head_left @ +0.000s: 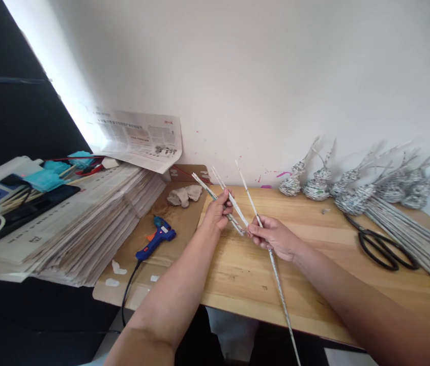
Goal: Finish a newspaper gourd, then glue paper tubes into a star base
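My left hand (218,210) is closed around two thin rolled newspaper sticks (218,193) that fan up and to the left above the wooden table (314,264). My right hand (274,237) pinches a third, longer rolled paper stick (281,300). That stick runs from near the wall down past the table's front edge. The lower ends of the left hand's sticks meet the long stick between my two hands.
A blue glue gun (156,238) lies on brown cardboard (149,264), with a rag (184,195) behind it. A tall newspaper stack (85,223) stands left. Black scissors (384,248), a bundle of paper sticks (417,239) and several woven paper pieces (352,190) lie right.
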`<state>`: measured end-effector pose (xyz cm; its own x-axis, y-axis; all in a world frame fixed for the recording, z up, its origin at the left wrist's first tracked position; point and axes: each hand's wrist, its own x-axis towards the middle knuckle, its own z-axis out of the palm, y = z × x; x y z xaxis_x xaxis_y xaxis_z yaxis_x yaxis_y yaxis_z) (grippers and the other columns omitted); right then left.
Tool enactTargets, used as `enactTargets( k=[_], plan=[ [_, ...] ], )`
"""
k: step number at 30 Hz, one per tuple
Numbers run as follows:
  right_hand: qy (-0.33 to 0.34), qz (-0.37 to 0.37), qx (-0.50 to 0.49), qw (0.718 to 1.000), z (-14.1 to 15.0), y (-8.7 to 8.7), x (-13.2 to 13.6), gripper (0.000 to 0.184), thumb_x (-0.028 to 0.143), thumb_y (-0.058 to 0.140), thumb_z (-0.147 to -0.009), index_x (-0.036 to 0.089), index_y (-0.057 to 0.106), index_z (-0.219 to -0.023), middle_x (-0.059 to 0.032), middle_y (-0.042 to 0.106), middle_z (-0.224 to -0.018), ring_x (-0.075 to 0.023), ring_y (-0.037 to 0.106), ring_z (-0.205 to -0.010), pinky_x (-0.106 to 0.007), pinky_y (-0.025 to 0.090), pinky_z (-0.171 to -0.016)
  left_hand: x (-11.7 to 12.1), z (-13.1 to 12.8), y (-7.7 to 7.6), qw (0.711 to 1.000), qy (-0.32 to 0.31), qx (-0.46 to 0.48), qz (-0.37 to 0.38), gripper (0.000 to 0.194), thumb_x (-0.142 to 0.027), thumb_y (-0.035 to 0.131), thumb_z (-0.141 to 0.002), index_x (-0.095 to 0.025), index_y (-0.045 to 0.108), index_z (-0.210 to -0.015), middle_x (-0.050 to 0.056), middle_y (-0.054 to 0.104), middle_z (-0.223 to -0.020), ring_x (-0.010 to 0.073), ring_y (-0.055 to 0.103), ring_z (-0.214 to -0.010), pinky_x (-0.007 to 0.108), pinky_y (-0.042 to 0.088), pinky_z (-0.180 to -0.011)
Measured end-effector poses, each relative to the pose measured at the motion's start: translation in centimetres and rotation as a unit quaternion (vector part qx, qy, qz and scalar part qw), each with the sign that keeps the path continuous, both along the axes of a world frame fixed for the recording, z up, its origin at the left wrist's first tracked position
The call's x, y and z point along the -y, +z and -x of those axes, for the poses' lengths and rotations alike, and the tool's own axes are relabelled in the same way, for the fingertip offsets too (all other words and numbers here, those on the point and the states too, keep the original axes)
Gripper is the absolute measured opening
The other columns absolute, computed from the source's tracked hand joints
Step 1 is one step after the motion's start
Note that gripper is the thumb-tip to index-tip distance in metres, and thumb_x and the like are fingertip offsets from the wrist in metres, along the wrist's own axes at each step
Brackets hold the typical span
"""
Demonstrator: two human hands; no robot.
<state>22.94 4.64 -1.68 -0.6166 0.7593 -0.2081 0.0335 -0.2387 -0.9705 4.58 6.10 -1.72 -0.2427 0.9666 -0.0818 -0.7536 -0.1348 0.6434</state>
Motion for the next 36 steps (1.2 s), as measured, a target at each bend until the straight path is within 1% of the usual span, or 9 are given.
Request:
enactTargets(
  k=[7,12,17,22,26,29,31,34,36],
  plan=[
    [0.002,0.003,0.002,1.0,-0.1,-0.3,-0.3,0.049,0.052,0.086,-0.064,0.019,0.06,-0.089,0.0027,0.06,-0.072,-0.0059,0.048,-0.053,-0.02,0.022,-0.045,0.0,-0.1,0.1,1.0,-0.011,0.002,0.007,0.031,-0.027,0.088,-0.066,-0.011,0.063,-0.074,-0.001,0.058,-0.068,-0.0002,0.042,-0.046,0.008,0.018,-0.031],
    [0.013,-0.007,0.008,1.0,-0.2,-0.6,-0.5,0.05,0.056,0.083,-0.064,0.016,0.064,-0.086,0.0033,0.056,-0.069,-0.0045,0.042,-0.05,-0.021,0.018,-0.044,0.1,0.0,0.3,1.0,-0.016,0.006,0.007,0.029,-0.027,0.086,-0.069,-0.011,0.063,-0.076,0.0,0.06,-0.071,0.0001,0.043,-0.046,0.008,0.018,-0.031],
    [0.008,-0.005,0.011,1.0,-0.2,-0.3,-0.3,0.05,0.056,0.083,-0.062,0.016,0.064,-0.085,0.0036,0.055,-0.066,-0.0051,0.041,-0.05,-0.021,0.018,-0.044,0.3,-0.2,0.4,1.0,-0.03,0.008,0.006,0.028,-0.031,0.083,-0.074,-0.012,0.065,-0.082,0.002,0.062,-0.074,0.0006,0.043,-0.047,0.008,0.019,-0.031],
    [-0.026,-0.011,0.011,1.0,-0.2,0.2,-0.2,0.046,0.051,0.084,-0.061,0.017,0.064,-0.084,0.0041,0.055,-0.064,-0.0056,0.043,-0.05,-0.021,0.021,-0.045,0.7,-0.8,0.3,0.996,-0.091,-0.004,0.01,0.036,-0.042,0.082,-0.074,-0.013,0.068,-0.092,0.003,0.062,-0.077,0.0027,0.047,-0.05,0.008,0.02,-0.031],
    [-0.042,-0.015,0.02,0.999,-0.1,0.3,-0.2,0.04,0.046,0.083,-0.06,0.017,0.062,-0.08,0.0041,0.056,-0.062,-0.0055,0.043,-0.048,-0.02,0.023,-0.045,1.0,-1.2,0.2,0.991,-0.134,-0.024,0.022,0.04,-0.042,0.083,-0.073,-0.013,0.069,-0.096,0.001,0.058,-0.072,0.0025,0.044,-0.048,0.008,0.021,-0.031],
    [-0.042,-0.023,0.029,0.998,0.0,0.2,-0.3,0.037,0.043,0.081,-0.062,0.017,0.062,-0.079,0.005,0.053,-0.058,-0.0058,0.042,-0.047,-0.02,0.022,-0.043,0.9,-1.2,0.1,0.99,-0.133,-0.029,0.024,0.04,-0.043,0.08,-0.076,-0.012,0.068,-0.097,0.001,0.059,-0.072,0.002,0.043,-0.046,0.009,0.022,-0.031],
    [-0.039,-0.025,0.035,0.998,0.0,0.2,-0.3,0.034,0.042,0.079,-0.064,0.017,0.063,-0.08,0.0055,0.051,-0.055,-0.0062,0.041,-0.046,-0.02,0.021,-0.043,0.8,-1.2,0.1,0.992,-0.123,-0.032,0.029,0.035,-0.041,0.078,-0.079,-0.013,0.067,-0.096,0.0,0.06,-0.072,0.002,0.043,-0.046,0.009,0.023,-0.031],
    [-0.032,-0.017,0.037,0.999,0.0,0.0,-0.3,0.032,0.039,0.078,-0.066,0.016,0.064,-0.082,0.0047,0.054,-0.057,-0.0061,0.043,-0.047,-0.019,0.022,-0.043,0.7,-1.2,0.1,0.994,-0.093,-0.028,0.042,0.025,-0.036,0.073,-0.085,-0.013,0.062,-0.082,0.0,0.06,-0.069,0.0025,0.043,-0.045,0.01,0.022,-0.032],
    [-0.027,-0.016,0.029,0.999,0.0,-0.1,-0.3,0.03,0.038,0.078,-0.067,0.016,0.064,-0.083,0.005,0.054,-0.057,-0.0058,0.043,-0.046,-0.019,0.022,-0.043,0.7,-1.3,0.2,0.995,-0.08,-0.023,0.051,0.026,-0.034,0.07,-0.087,-0.014,0.058,-0.076,0.0,0.06,-0.067,0.0036,0.043,-0.045,0.012,0.022,-0.033]
  ],
)
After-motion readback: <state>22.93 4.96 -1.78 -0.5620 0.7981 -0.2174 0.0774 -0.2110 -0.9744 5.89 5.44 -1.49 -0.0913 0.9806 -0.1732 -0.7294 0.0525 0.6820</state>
